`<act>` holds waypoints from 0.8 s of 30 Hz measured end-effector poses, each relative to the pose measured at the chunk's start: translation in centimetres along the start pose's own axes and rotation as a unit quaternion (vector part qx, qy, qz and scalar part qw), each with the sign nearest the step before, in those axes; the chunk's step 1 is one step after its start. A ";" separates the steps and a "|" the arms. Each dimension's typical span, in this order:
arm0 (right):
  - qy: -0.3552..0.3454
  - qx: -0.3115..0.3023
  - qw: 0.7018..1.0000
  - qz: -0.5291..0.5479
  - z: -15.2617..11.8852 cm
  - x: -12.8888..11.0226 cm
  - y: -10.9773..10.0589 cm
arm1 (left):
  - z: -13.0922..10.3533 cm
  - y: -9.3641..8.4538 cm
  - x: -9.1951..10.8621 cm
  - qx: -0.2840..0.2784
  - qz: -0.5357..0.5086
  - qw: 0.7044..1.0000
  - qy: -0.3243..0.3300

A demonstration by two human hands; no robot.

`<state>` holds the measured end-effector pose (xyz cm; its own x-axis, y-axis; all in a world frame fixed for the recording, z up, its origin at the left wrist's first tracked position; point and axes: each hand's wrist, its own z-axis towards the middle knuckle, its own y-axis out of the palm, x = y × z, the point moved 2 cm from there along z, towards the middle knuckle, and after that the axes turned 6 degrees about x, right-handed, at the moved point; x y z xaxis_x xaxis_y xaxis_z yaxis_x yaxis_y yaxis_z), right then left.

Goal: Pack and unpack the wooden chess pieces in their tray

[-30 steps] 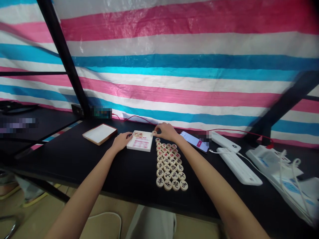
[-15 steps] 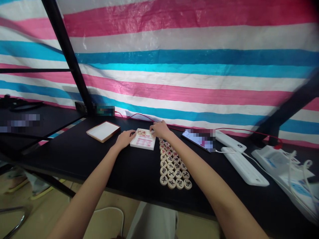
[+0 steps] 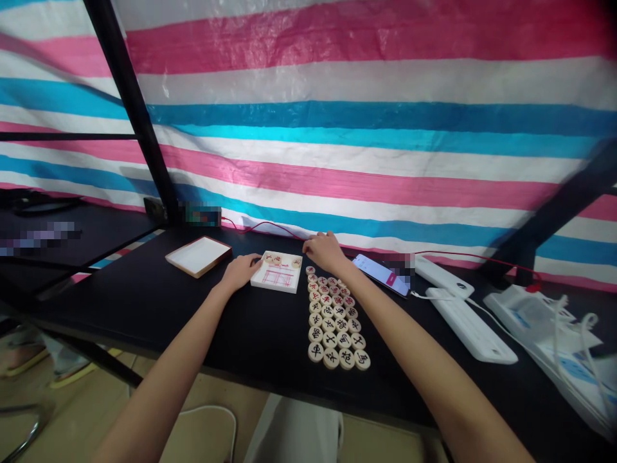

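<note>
A white open box with red lines on its bottom lies on the black table. Along its far side sit two pieces at the left and one piece at the right corner. My left hand rests against the box's left edge, its fingers pressed on that side. Past the box's right side is my right hand, fingers curled over the table; whether it holds anything is hidden. Rows of round wooden pieces with black or red characters lie below my right wrist.
A shallow lid or tray lies to the left of the box. On the right are a phone, white power banks and a power strip with cables. A striped sheet hangs behind.
My right hand has moved right, away from the box, where a piece now shows at the right corner. My left hand has stayed at the box's left side.
</note>
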<state>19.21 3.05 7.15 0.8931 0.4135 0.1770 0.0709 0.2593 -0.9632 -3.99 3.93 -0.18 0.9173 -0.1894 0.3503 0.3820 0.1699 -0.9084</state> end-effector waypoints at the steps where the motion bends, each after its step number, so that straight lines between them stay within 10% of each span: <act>1: 0.002 -0.024 1.000 0.009 -0.4 0.5 0.0 | 0.0 0.0 0.0 0.001 0.001 1.000 0.003; 7: 0.020 -0.109 0.993 0.043 -1.7 1.3 1.2 | -0.1 -0.2 0.2 -0.001 0.012 1.000 0.001; 24: 0.075 -0.017 0.996 0.055 -0.3 1.6 1.0 | -0.2 -0.4 0.4 -0.006 0.004 1.000 -0.001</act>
<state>20.88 3.68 6.44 0.9525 0.3018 0.0405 -0.0184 0.1897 -0.9817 -3.82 3.64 0.24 0.9203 -0.1863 0.3440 0.3738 0.1594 -0.9137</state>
